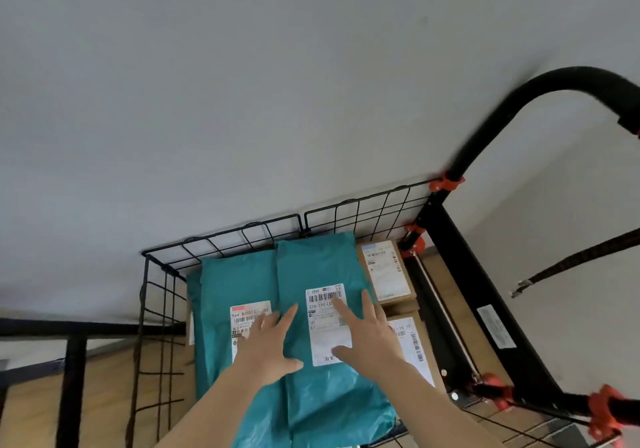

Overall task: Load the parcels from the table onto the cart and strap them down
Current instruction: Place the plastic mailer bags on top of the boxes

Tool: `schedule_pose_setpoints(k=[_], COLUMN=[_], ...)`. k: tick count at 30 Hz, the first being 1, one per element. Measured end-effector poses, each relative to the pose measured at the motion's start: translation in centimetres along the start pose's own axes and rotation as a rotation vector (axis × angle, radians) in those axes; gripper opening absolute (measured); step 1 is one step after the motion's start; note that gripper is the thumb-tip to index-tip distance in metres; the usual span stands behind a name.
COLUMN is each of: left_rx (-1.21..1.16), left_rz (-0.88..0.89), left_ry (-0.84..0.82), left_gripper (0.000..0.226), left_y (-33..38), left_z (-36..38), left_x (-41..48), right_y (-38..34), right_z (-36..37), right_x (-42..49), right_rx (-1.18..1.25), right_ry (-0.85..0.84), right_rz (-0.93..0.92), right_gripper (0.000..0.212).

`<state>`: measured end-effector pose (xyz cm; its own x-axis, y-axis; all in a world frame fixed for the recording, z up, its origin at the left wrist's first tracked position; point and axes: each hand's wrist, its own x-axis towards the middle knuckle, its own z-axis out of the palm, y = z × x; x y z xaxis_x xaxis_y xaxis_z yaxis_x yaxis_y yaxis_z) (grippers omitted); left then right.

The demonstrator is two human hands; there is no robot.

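Two teal mailer bags lie side by side on top of the load inside the black wire cart [349, 210]. My left hand [268, 345] lies flat with straight fingers on the left teal bag [221, 281], covering part of its white label. My right hand [369, 333] presses flat on the right teal bag [313, 260], fingers spread over its barcode label. Brown cardboard boxes [386, 271] with white labels sit beside the bags on the right. A dark strap [581, 260] with a metal end hangs at the right.
The cart's black padded handle [519, 108] arches up at the right, with red clamps [446, 181] on the frame. A grey wall stands right behind the cart. A black table frame [74, 378] stands at the left over the wooden floor.
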<state>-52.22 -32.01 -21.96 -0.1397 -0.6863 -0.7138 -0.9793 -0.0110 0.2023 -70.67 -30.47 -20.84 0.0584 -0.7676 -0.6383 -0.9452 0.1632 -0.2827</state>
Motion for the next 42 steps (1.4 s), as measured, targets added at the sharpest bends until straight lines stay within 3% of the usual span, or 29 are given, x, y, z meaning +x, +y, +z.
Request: schedule_pose_setpoints(k=[11,16,19,22,25,27,34,42], left_rx=[0.201,0.256,0.165,-0.040,-0.331,-0.469,-0.231,-0.204], left_rz=[0.169,0.232,0.177,-0.092,-0.359,-0.380,-0.226,-0.169], left_ry=[0.025,0.038,0.253,0.457,0.375,0.291,0.216,0.256], left_gripper=[0.088,0.084,0.077,0.081,0.100,0.105,0.100,0.094], left_y=[3.0,3.6,3.7,2.3,-0.1,-0.9,1.2,-0.9], left_z=[0.0,-0.7,-0.9,-0.9,-0.8,-0.5,0.2,-0.4], left_x=[1.8,2.8,2.8,2.6,2.5,2.7,3.4,1.8], right_y=[3.3,3.2,3.2,3.6,3.8,3.3,3.5,2.9], right_z=[0.4,0.2,0.2,0.2,0.2,0.3,0.2,-0.6], right_x=[2.2,3.1,3.5,3.6,3.7,3.9,4.4,3.2], right_rx=[0.039,0.083,0.069,0.069,0.075,0.065,-0.046,-0.080], right_ry=[-0.013,0.095,0.103,0.069,0.110,0.086,0.028,0.078], right_rz=[0.086,0.100,0.114,0.174,0.089,-0.006,0.018,-0.022], right_gripper=[0.088,0.077,0.069,0.071,0.073,0.079,0.084,0.081])
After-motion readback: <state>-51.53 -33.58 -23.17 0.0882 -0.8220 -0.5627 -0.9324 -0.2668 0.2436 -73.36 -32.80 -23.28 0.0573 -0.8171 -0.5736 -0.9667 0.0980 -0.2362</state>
